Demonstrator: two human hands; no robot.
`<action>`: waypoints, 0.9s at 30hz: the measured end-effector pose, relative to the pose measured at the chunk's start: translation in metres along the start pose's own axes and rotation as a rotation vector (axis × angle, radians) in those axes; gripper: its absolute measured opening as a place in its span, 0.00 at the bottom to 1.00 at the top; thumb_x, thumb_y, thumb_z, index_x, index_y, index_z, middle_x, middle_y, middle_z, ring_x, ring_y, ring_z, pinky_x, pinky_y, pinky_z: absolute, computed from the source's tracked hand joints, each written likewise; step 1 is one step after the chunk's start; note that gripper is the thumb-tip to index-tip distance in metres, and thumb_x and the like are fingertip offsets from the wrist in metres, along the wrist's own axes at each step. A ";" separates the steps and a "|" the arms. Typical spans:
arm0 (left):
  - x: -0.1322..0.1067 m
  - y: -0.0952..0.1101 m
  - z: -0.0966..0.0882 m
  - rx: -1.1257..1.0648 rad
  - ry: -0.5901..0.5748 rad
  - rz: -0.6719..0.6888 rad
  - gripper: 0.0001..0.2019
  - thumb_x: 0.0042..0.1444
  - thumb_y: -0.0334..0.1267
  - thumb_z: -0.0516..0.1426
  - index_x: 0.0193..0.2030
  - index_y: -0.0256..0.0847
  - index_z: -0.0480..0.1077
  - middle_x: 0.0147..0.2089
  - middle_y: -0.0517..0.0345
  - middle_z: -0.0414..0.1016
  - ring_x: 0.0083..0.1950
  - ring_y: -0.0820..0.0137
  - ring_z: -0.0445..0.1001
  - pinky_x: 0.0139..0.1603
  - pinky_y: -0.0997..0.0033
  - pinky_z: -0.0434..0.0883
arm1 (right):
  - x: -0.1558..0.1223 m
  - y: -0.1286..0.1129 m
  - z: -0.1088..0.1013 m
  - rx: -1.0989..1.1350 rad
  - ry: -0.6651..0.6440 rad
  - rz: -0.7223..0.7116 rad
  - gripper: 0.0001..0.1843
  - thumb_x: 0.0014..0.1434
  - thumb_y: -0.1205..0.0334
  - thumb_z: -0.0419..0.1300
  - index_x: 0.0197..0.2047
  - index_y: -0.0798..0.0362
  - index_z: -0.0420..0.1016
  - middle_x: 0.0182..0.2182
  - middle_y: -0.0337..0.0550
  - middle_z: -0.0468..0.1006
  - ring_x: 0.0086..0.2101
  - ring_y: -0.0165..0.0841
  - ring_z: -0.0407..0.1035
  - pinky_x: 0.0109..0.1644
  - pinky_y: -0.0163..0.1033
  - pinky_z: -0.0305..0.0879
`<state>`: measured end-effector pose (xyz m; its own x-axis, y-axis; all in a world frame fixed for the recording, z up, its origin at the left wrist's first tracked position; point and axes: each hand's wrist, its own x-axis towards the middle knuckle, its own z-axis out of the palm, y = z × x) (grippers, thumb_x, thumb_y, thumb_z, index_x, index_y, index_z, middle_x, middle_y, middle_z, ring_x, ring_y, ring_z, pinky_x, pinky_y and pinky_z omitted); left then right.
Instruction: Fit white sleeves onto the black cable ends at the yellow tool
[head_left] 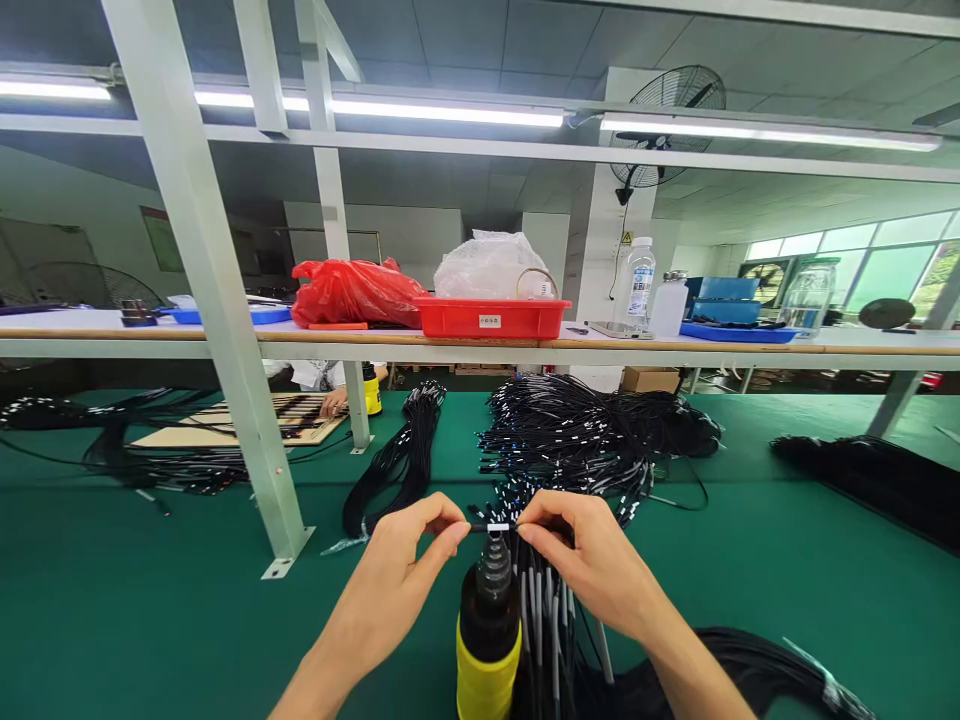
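Between my two hands a thin black cable is stretched level, with a white sleeve (498,527) on its middle. My left hand (405,575) pinches one side of it between thumb and fingertips. On the other side my right hand (589,560) pinches it the same way. Directly under the white sleeve stands an upright yellow and black heat gun (489,640), its ribbed dark nozzle pointing up. Whether the nozzle touches the sleeve I cannot tell. Behind and beside the heat gun lie many black cables (551,610) with grey and white sleeves.
A large cable pile (592,430) lies beyond my hands, with a bundle (405,450) to its left and another (877,490) far right. A white metal post (232,300) rises at left. The shelf above holds a red bin (495,318). Someone's hand (334,402) shows behind.
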<state>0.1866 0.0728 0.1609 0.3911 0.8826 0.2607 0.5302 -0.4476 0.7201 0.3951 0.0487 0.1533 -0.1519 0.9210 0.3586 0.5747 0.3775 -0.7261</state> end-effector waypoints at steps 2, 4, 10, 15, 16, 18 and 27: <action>0.000 0.000 0.000 -0.014 0.002 0.027 0.12 0.64 0.47 0.49 0.33 0.45 0.65 0.32 0.66 0.68 0.36 0.71 0.65 0.36 0.74 0.61 | 0.000 0.002 0.000 0.005 0.004 0.003 0.09 0.60 0.65 0.55 0.30 0.51 0.73 0.26 0.35 0.75 0.28 0.29 0.65 0.31 0.34 0.55; 0.000 -0.001 0.001 -0.018 0.013 0.037 0.10 0.64 0.45 0.50 0.34 0.45 0.65 0.34 0.66 0.69 0.38 0.71 0.66 0.39 0.74 0.62 | -0.001 0.003 0.000 0.009 0.007 0.011 0.08 0.60 0.64 0.55 0.31 0.51 0.74 0.27 0.35 0.76 0.29 0.29 0.66 0.31 0.34 0.56; -0.001 0.000 0.000 -0.005 0.031 0.013 0.13 0.64 0.49 0.48 0.33 0.45 0.65 0.32 0.64 0.67 0.35 0.70 0.64 0.33 0.74 0.60 | -0.002 0.001 -0.001 -0.087 0.014 -0.025 0.14 0.64 0.60 0.52 0.32 0.51 0.77 0.28 0.37 0.77 0.30 0.30 0.67 0.34 0.34 0.57; 0.000 -0.002 -0.001 0.045 0.021 -0.019 0.21 0.65 0.53 0.43 0.27 0.43 0.61 0.26 0.65 0.61 0.27 0.71 0.57 0.28 0.73 0.55 | 0.000 -0.003 -0.001 -0.070 0.014 -0.041 0.14 0.64 0.61 0.53 0.30 0.52 0.75 0.27 0.37 0.77 0.29 0.30 0.67 0.34 0.34 0.56; 0.000 -0.002 -0.001 0.054 0.020 -0.014 0.22 0.65 0.53 0.43 0.25 0.42 0.59 0.25 0.65 0.60 0.27 0.72 0.57 0.28 0.73 0.55 | 0.001 -0.003 -0.001 -0.067 0.014 -0.040 0.14 0.64 0.61 0.53 0.30 0.52 0.76 0.28 0.37 0.77 0.30 0.30 0.67 0.34 0.34 0.57; 0.001 -0.003 0.000 0.056 0.009 -0.011 0.22 0.64 0.53 0.44 0.25 0.42 0.59 0.24 0.66 0.60 0.26 0.72 0.57 0.27 0.73 0.54 | 0.001 -0.003 0.000 -0.065 0.014 -0.039 0.13 0.64 0.62 0.53 0.30 0.52 0.76 0.28 0.37 0.77 0.30 0.30 0.68 0.34 0.34 0.57; -0.001 0.003 0.000 -0.004 0.039 -0.024 0.11 0.62 0.46 0.51 0.35 0.46 0.69 0.34 0.64 0.72 0.38 0.69 0.69 0.33 0.73 0.60 | -0.001 0.001 0.001 -0.052 0.052 -0.016 0.10 0.61 0.64 0.56 0.31 0.51 0.77 0.28 0.37 0.78 0.30 0.31 0.68 0.33 0.35 0.57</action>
<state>0.1877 0.0703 0.1630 0.3486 0.8980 0.2685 0.5363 -0.4260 0.7286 0.3949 0.0484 0.1517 -0.1202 0.9081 0.4012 0.6141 0.3856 -0.6886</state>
